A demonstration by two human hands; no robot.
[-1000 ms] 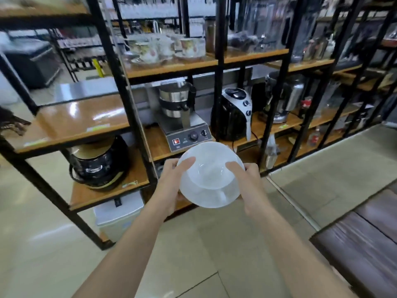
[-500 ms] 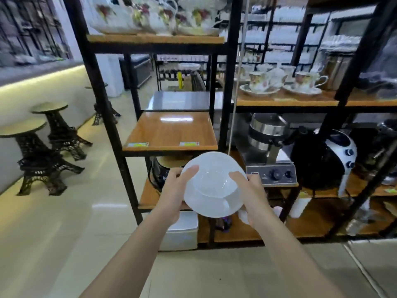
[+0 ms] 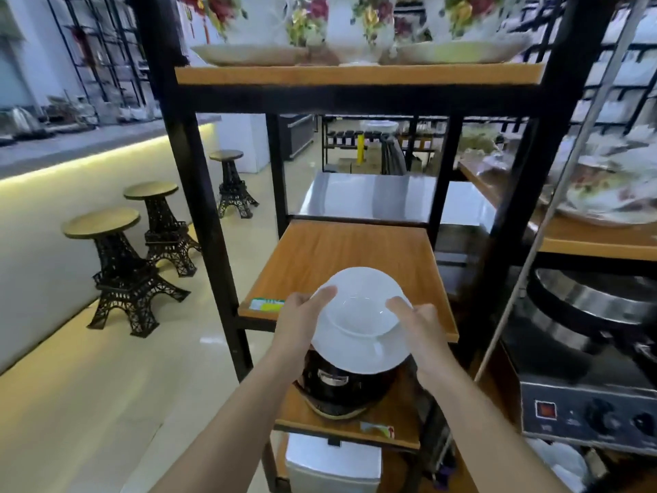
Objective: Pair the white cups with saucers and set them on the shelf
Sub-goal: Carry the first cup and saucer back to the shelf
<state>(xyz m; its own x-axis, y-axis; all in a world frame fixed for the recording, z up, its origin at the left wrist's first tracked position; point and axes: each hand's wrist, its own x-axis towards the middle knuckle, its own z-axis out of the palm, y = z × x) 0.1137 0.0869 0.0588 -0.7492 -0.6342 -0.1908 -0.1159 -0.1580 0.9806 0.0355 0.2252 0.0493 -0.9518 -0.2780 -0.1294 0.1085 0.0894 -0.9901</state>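
I hold the saucer (image 3: 359, 336) and what seems its white cup (image 3: 357, 314) at centre frame, left hand (image 3: 297, 322) and right hand (image 3: 425, 329) pinching opposite rims, over the shelf (image 3: 341, 250); tilting could slide the cup off.

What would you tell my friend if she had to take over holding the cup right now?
Left hand and right hand both grip the white saucer, one on each side. The white cup sits on the saucer, so this pair is made. They are held just above the front edge of the bare wooden shelf. Left to do: set the pair down on that shelf and let go. No other white cups are in view.
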